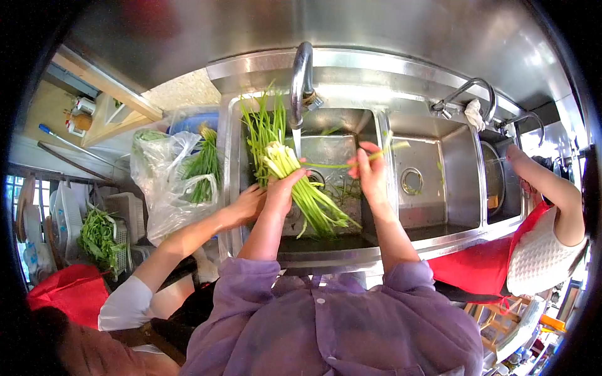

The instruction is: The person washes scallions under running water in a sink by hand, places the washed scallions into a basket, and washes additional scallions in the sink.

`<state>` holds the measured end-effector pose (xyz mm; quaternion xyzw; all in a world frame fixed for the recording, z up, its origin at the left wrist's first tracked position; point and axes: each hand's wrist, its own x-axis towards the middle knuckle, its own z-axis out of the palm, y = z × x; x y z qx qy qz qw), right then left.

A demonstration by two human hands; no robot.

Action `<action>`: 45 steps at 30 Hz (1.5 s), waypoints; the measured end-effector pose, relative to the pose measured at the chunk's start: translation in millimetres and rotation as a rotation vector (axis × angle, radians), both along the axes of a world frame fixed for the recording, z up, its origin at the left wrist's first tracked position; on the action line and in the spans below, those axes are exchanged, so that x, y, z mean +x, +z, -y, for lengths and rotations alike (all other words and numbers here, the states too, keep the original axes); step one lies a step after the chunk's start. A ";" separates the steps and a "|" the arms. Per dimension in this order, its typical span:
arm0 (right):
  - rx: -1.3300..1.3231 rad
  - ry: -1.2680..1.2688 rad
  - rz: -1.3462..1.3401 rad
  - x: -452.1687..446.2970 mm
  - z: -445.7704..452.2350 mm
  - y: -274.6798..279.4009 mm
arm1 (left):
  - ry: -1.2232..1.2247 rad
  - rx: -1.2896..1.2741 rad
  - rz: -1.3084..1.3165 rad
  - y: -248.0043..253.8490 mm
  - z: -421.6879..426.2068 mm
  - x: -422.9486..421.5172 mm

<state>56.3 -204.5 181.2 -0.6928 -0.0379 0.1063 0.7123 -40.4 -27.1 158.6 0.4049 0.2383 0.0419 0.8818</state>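
From my remote feed, green stalks [313,202] hide fingers of the left hand [281,192] and part of the drain [316,177] in the left basin [326,257]; at the right edge of the far-right basin [506,220], I cannot make out a partly cropped co-worker's hand [515,153]

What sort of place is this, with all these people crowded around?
Probably a restaurant or other commercial kitchen: stainless-steel sink basins stand side by side, a bunch of long green stalks is held over one, and a person alongside wears a red apron.
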 end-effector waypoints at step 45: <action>-1.438 0.732 0.055 19.1 -22.5 -211.5 | 0.684 0.652 0.161 92.6 -46.6 -15.0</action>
